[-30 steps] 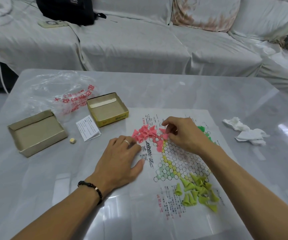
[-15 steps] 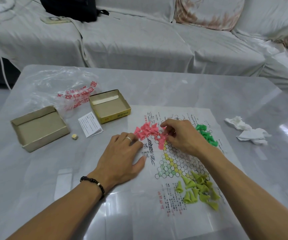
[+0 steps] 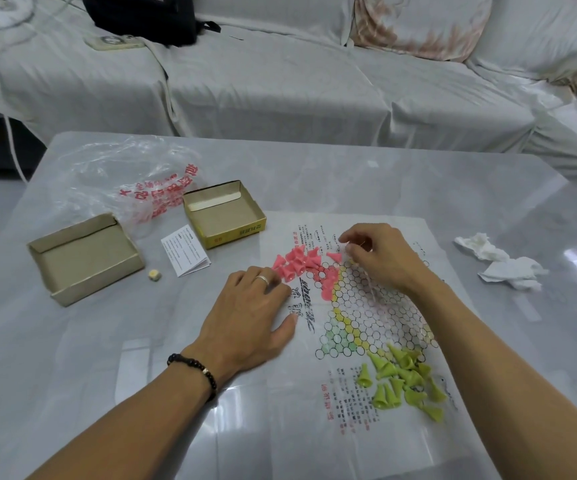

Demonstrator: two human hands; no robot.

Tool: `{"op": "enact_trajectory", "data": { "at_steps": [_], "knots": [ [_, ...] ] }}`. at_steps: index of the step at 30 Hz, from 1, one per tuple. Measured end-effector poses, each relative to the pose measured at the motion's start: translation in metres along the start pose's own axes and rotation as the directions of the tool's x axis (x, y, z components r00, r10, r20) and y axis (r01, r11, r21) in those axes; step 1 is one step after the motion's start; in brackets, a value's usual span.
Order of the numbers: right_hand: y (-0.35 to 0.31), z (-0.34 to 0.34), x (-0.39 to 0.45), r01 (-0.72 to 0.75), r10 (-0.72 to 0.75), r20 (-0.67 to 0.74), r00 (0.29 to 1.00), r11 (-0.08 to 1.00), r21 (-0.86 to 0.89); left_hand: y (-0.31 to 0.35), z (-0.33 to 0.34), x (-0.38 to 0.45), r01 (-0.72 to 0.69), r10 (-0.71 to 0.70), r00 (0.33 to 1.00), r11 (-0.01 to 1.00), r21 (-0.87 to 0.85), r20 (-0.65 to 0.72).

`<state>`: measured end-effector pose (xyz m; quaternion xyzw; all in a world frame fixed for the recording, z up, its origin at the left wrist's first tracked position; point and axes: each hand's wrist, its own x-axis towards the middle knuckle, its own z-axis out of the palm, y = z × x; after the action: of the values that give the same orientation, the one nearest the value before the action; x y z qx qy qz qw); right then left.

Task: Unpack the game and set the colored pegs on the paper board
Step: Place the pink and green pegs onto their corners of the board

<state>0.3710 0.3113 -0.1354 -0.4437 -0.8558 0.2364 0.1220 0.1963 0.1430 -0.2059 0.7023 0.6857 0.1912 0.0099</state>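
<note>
Right hand (image 3: 380, 258) fingers (image 3: 351, 249) are curled in a pinch at the board's far corner, next to a lone pink peg; whether they hold one can't be told. Left hand (image 3: 252, 317) lies flat, fingers straight, on the paper board (image 3: 360, 441), probably pinning the thin creased sheet so it doesn't slide on the glossy desk (image 3: 72, 375). Pink pegs (image 3: 295, 263), small flared plastic cones, are piled by the left fingertips, a few standing on the printed hex cells. Yellow-green pegs (image 3: 403, 379) are heaped on the near corner, mostly tipped over. Outward: two open cardboard box halves (image 3: 223, 213), folded leaflet (image 3: 185, 249), die (image 3: 154, 275), crumpled plastic bag (image 3: 134, 181).
</note>
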Motion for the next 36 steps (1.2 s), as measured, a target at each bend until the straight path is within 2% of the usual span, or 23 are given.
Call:
{"op": "enact_trajectory", "data": {
  "at_steps": [5,8,15,19,24,30,36],
  "knots": [
    [0.002,0.007,0.014,-0.018,0.012,0.132,0.991,0.999,0.046,0.0,0.0,-0.001,0.001,-0.001,1.0,1.0,-0.004,-0.003],
    [0.0,0.005,0.018,-0.048,0.036,0.16,0.986,0.996,0.073,0.0,-0.001,0.0,-0.001,0.001,1.0,1.0,0.0,-0.003],
    [0.0,0.001,0.012,-0.005,0.023,0.278,0.96,0.998,-0.063,0.001,-0.001,0.0,-0.004,0.003,1.0,1.0,0.028,0.01],
    [0.006,-0.002,0.004,-0.056,0.071,0.229,0.971,0.996,-0.071,0.003,-0.003,-0.001,-0.007,0.007,1.0,0.998,0.06,0.003],
    [0.012,-0.005,-0.007,-0.1,0.094,0.144,0.985,0.995,0.03,0.007,-0.004,0.001,-0.027,0.029,0.999,0.997,0.067,-0.037],
    [0.005,0.002,-0.002,-0.057,0.054,0.043,0.998,0.995,0.076,0.008,0.0,0.006,-0.014,0.017,0.999,0.999,0.05,-0.051],
    [-0.002,0.008,0.0,0.0,0.006,0.13,0.992,0.999,-0.046,0.008,0.0,0.006,-0.009,0.012,0.998,0.998,0.069,-0.053]
  ]
}}
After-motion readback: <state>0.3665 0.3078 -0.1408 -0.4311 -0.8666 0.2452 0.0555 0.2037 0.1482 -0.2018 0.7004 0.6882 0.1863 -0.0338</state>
